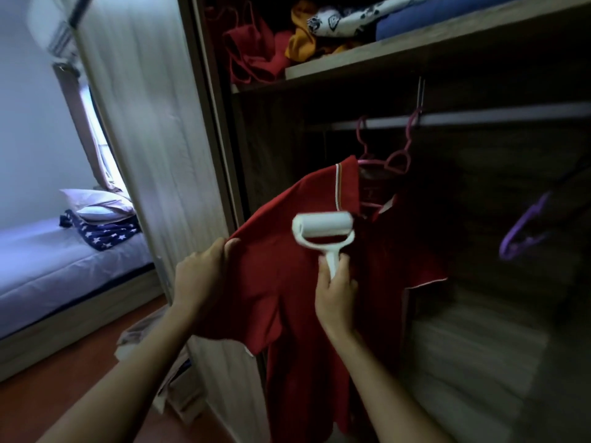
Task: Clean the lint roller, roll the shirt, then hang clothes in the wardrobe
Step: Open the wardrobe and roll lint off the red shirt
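Head view is showing the rolling step under way, as I judge it. The right hand [335,292] is gripping the handle of the white lint roller [323,233], its fingers curled round the stem, and the drum is lying against the upper chest of the red polo shirt [287,282], just below the collar. The left hand [200,276] is pinching the shirt's shoulder and sleeve edge between thumb and fingers, pulling the cloth taut to the side. The shirt is hanging on a pink hanger [372,161] hooked over the wardrobe rail [479,115], so one garment is already in the wardrobe. The roller's sheet is looking clean and white, which suggests the cleaning step is done, though I cannot be sure. Most of the shirt front below the roller probably remains to be rolled, and whether more clothes are waiting to be hung I cannot tell.

Beside the pink hanger a second pink hanger [399,158] is hanging bare, and a purple hanger [524,231] is showing blurred at the right. The shelf [367,63] above the rail is holding red, mustard, patterned white and blue folded clothes. Past the wardrobe's wood-grain side panel, a bed [64,266] is carrying pillows and a star-printed blanket [102,233], over a reddish-brown floor.
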`<state>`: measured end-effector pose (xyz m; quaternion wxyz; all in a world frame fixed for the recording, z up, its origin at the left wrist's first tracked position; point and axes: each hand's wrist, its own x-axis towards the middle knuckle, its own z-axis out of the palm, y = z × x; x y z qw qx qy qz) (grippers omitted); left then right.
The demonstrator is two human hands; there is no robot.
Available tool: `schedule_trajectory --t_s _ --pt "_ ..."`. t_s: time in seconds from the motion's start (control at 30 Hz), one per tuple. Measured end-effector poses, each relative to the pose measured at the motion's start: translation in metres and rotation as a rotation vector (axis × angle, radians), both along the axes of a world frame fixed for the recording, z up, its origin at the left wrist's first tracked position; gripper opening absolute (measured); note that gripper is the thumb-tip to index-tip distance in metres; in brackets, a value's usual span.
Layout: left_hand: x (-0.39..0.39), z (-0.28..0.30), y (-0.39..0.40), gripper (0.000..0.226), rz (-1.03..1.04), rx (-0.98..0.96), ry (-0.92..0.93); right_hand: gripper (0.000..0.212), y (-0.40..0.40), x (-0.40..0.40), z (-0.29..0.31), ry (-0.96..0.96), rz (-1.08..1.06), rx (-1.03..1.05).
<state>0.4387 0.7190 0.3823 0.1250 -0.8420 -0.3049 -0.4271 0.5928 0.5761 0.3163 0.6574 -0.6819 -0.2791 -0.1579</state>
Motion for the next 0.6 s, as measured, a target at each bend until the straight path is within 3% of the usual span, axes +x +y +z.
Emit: schedule_trajectory --t_s 0.17,0.33,0.47,0.53,0.6 --pt "-0.004 0.007 0.001 0.072 -0.056 -0.028 0.008 0.021 -0.001 -0.023 -0.071 0.218 0.267 -0.275" --pt "-0.007 0.013 0.001 0.078 -0.041 0.05 0.048 0.011 -0.003 -0.02 -0.019 0.148 0.159 0.001" --pt "-0.006 0.012 0.003 0.059 -0.04 0.023 0.074 0.01 0.005 -0.017 0.034 0.015 0.04 0.208" --pt "-0.009 0.012 0.003 0.051 -0.045 0.013 0.086 0.018 0.013 -0.018 0.024 0.013 0.036 0.168" --pt "-0.009 0.015 0.003 0.044 -0.04 -0.001 0.092 0.027 0.02 -0.022 -0.014 0.062 0.051 -0.009"
